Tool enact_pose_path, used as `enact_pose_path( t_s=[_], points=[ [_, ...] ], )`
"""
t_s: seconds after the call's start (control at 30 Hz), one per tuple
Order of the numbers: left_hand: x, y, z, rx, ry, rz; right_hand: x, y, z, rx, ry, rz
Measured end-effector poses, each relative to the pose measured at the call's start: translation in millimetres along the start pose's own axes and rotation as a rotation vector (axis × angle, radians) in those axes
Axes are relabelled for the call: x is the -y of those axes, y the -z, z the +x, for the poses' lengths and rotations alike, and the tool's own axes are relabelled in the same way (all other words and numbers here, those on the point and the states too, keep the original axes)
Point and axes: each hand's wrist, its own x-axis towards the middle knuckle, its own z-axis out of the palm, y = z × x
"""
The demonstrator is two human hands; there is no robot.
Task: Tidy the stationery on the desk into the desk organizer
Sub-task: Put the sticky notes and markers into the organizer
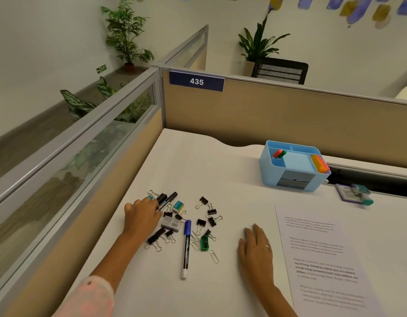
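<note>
Nearest the camera, the left arm in a pink sleeve [92,296] reaches over the white desk [152,294] to the pile of stationery, while the right hand [256,248] lies flat and apart from everything, fingers straight, just left of a printed sheet [323,259]. The left hand [142,215] rests at the pile's left edge, fingers curled down onto a black marker [167,201]; whether it actually grips the marker cannot be told. That marker runs diagonally, its black cap up and to the right. Just right of the hand lie a grey eraser [171,223] and scattered black binder clips [201,223]. A blue marker [186,250] lies almost upright in the view, blue cap away from the person. Beside it sits a green sharpener [204,243]. The blue organizer [293,165] stands well apart at the far right.
</note>
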Motion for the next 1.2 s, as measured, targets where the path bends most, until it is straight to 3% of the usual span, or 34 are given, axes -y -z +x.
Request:
enact_pose_path(
  t_s=[0.17,0.3,0.47,0.67,0.9,1.03,1.2],
  points=[
    [0.4,3.2,-1.5,-0.018,0.021,-0.102,37.4,9.0,-13.6,-0.006,-0.042,0.098],
    [-0.7,14.7,-17.3,0.009,0.157,-0.649,80.3,6.4,-33.7,0.025,0.113,0.235],
    [-8.4,22.6,-47.7,0.279,0.313,-1.162,115.9,-9.9,-45.6,0.262,0.11,0.183],
    [-20.6,20.7,-79.9,0.319,0.405,-1.387,128.5,-14.8,-46.7,0.366,0.039,0.129],
    [-31.1,19.7,-91.7,0.375,0.487,-1.403,118.9,6.2,-54.0,0.238,-0.033,0.406],
    [-54.5,19.9,-102.1,0.4,0.526,-1.575,108.5,28.1,-69.6,0.055,-0.184,0.762],
    [-94.2,20.3,-115.1,0.53,0.414,-1.835,91.4,45.2,-83.9,0.022,-0.22,0.938]
  ],
)
